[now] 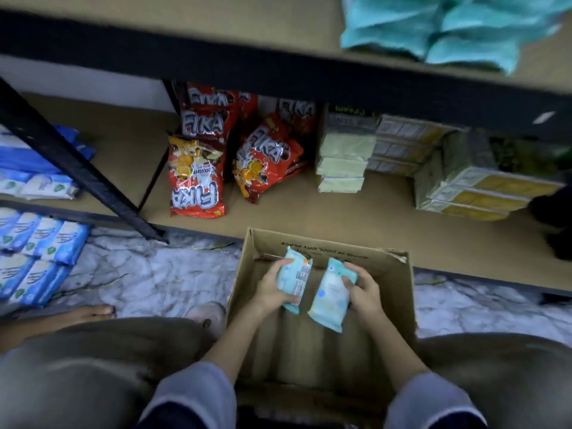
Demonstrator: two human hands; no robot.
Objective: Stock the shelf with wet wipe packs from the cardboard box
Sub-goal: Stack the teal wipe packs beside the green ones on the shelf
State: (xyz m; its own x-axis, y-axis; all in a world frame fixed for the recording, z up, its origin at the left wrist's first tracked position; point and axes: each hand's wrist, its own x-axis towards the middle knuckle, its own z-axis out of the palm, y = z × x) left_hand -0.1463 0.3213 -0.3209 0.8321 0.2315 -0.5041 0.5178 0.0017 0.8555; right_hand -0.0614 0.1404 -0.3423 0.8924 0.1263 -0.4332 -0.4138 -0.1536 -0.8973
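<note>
An open cardboard box (399, 292) stands on the floor between my knees. Over its inside, my left hand (270, 292) grips a pale teal wet wipe pack (295, 278), label side showing. Beside it my right hand (363, 292) grips a second wet wipe pack (329, 297), tilted on its long edge. The two packs are close together but apart. On the upper shelf (216, 29) at the top right lies a blurred pile of teal wet wipe packs (448, 29).
The lower shelf (340, 218) holds red snack bags (198, 174) and stacked yellow-white packets (346, 159), more of them (473, 187) at the right. A black diagonal brace (77, 168) crosses the left. Blue packs (37, 252) lie on the marble floor (154, 274) at left.
</note>
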